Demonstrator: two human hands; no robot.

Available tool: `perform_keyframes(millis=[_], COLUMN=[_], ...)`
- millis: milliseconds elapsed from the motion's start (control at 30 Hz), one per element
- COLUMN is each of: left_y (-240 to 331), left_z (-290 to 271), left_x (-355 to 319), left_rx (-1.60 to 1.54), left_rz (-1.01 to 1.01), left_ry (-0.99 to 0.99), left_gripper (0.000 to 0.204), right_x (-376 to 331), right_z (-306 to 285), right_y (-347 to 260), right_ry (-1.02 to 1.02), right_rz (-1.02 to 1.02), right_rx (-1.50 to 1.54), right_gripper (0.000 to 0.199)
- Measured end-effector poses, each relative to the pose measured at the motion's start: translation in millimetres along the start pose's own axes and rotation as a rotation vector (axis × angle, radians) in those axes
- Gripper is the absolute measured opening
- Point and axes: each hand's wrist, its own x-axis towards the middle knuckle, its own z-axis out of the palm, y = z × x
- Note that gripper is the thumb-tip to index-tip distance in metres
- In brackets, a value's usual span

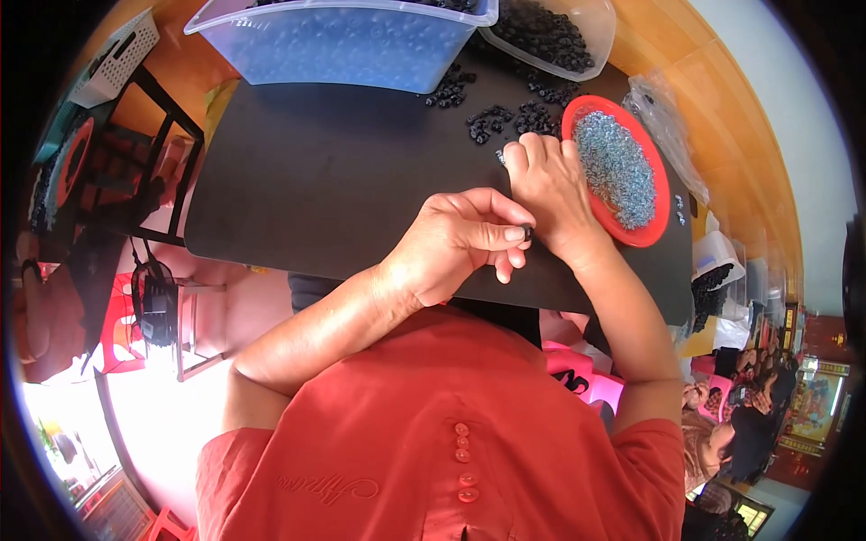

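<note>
Head view: we pinch a small black ring [527, 233] between left hand [460, 242] thumb and forefinger over the matte black board [316, 180]. Our right hand [550, 185] rests curled beside a red dish [658, 225] of glittery grey bits; its grip we cannot tell.

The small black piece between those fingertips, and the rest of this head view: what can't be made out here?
- Small black piece: too small to tell its shape; the left hand pinches it.
- Right hand: its fingertips are curled under, so what they touch is hidden.
- Blue bin: cut off by the top edge.
- Grey bits in the red dish: too fine to identify.
</note>
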Motion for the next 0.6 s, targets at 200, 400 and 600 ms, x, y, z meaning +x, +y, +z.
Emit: perform_keyframes(millis=[200,400,600], left_y=[2,2,-1], left_z=[3,2,0], left_x=[-1,-2,-4], left_rx=[0.005,0.006,-0.015], left_rz=[0.008,0.009,0.023], left_ry=[-0.006,0.006,0.004], left_gripper=[0.010,0.012,0.012], right_x=[-1,8,7], right_z=[-6,-34,-42], right_y=[-3,1,11], right_ry=[0.057,0.308,0.354], right_rz=[0.059,0.088,0.112], right_rx=[0.005,0.058,0.115], right_gripper=[0.006,0.008,0.010])
